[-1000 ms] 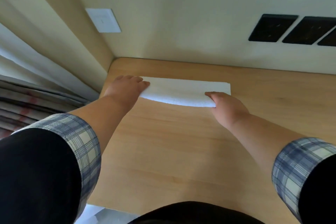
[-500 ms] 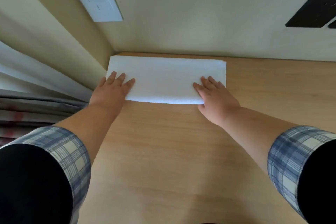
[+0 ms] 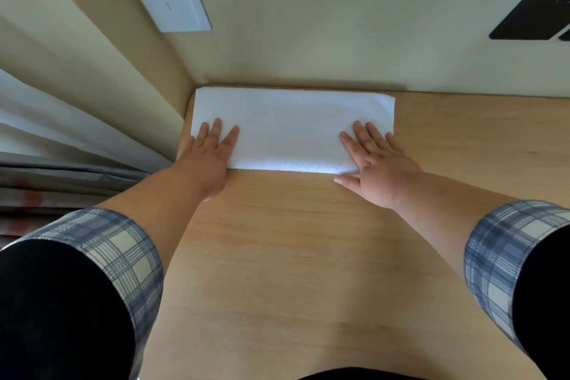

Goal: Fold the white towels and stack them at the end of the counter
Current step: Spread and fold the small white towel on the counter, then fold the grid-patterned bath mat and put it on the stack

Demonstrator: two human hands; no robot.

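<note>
White towel [image 3: 287,126] on the wooden table [image 3: 308,271]: that table fills most of what you see, and the towel lies flat in its far left corner, folded into a long band. The towel's far edge runs along the wall and its left end sits at the table's left edge. Pale curtain folds [image 3: 61,120] hang just beyond that left edge.

Both of the person's forearms reach across the table from the near side, each coming out of a dark sleeve with a blue and cream plaid cuff [image 3: 117,253] turned back.

The left grip [image 3: 206,160] is spread flat and holds nothing. Its straight fingers [image 3: 216,129] press on the towel's near left corner, while the palm lies over the towel's near edge, close to the table's left edge. I cannot make out its thumb.

The right grip [image 3: 376,170] is likewise spread and flat, and its fingers [image 3: 361,133] are fanned over the towel's near right corner and reach almost to the right end. Its thumb [image 3: 347,180] rests on bare wood just beside the towel's near edge. Neither grip pinches or curls round the cloth.

On the wall above, a white switch plate [image 3: 169,1] sits over the left corner, and a black plate [image 3: 533,9] is further right.
</note>
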